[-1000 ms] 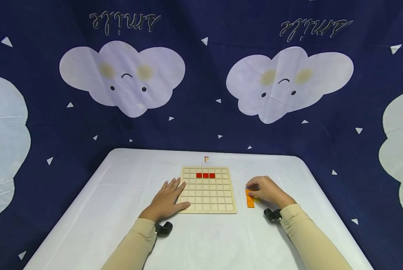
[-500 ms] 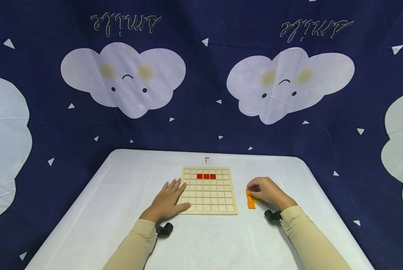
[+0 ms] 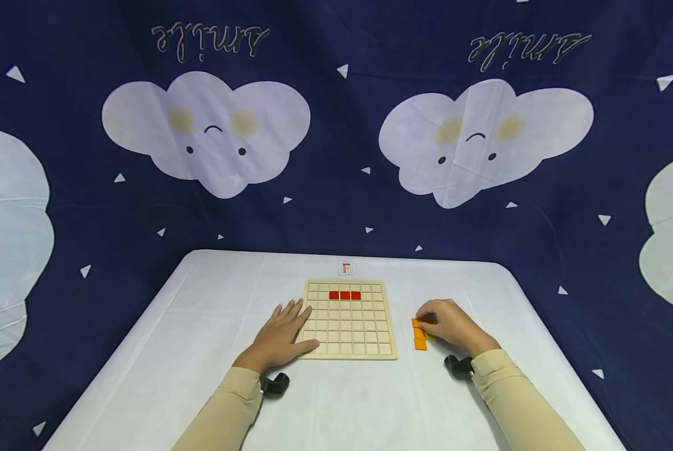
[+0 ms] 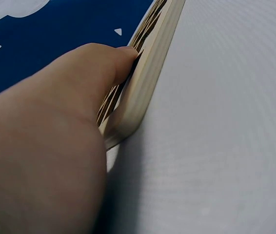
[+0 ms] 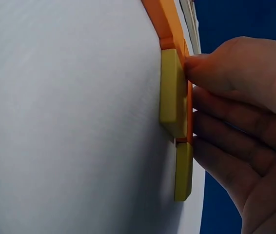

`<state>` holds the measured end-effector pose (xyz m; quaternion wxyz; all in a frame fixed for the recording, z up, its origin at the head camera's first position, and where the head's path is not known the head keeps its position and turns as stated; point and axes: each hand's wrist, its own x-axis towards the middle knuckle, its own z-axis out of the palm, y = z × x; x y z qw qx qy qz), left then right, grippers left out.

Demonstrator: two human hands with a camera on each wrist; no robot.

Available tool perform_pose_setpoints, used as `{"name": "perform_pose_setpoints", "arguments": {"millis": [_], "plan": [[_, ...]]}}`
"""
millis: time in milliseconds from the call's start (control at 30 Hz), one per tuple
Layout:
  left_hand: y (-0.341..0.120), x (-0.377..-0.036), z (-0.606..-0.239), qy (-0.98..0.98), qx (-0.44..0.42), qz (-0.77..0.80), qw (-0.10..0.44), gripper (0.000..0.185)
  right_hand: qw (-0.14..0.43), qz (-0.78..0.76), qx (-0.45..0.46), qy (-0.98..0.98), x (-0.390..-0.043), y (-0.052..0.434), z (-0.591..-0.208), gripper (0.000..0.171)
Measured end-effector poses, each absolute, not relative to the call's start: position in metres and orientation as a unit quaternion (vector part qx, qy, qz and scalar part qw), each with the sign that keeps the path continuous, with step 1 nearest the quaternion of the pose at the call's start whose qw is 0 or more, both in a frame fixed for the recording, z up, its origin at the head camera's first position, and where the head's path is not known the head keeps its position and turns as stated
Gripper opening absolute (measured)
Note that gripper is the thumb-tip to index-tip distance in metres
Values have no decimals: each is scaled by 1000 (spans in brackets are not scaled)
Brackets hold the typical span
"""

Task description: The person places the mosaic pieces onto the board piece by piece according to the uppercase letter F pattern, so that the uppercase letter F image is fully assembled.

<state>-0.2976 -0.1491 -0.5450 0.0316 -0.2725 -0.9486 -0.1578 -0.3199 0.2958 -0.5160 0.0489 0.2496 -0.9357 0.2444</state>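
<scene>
In the head view, my left hand (image 3: 280, 335) rests spread over the left edge of a pale wooden grid board (image 3: 391, 326). Its thumb lies at the board's lower left corner; the left wrist view shows the thumb (image 4: 99, 63) over the raised rim. Three red square tiles (image 3: 344, 295) sit in a row near the board's top. Right of the board, my right hand (image 3: 449, 321) pinches at an orange tile (image 5: 189, 107) among a small group. A yellow tile (image 5: 172, 92) lies right beside it, with another yellow tile (image 5: 183, 170) further along. More orange tiles (image 3: 420, 344) extend below the fingers.
A small printed card (image 3: 346, 269) with a coloured grid pattern lies behind the board. White cloth covers the table (image 3: 348, 407). A dark blue curtain (image 3: 336, 207) with clouds hangs behind the table's far edge.
My right hand has shifted slightly right and toward me at the orange tiles. The left hand stays on the board, and the red tiles have not moved.
</scene>
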Motion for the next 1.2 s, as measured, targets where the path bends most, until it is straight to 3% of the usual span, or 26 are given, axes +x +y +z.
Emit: {"name": "perform_pose_setpoints", "arguments": {"millis": [433,1200], "plan": [[-150,-299,-551,-943,-280,-173,50,94,68,230,258,-936,-317,291,-517,11],[-150,-297,-544,-949,-271,-159,27,93,91,208,274,-934,-314,296,-516,15]]}}
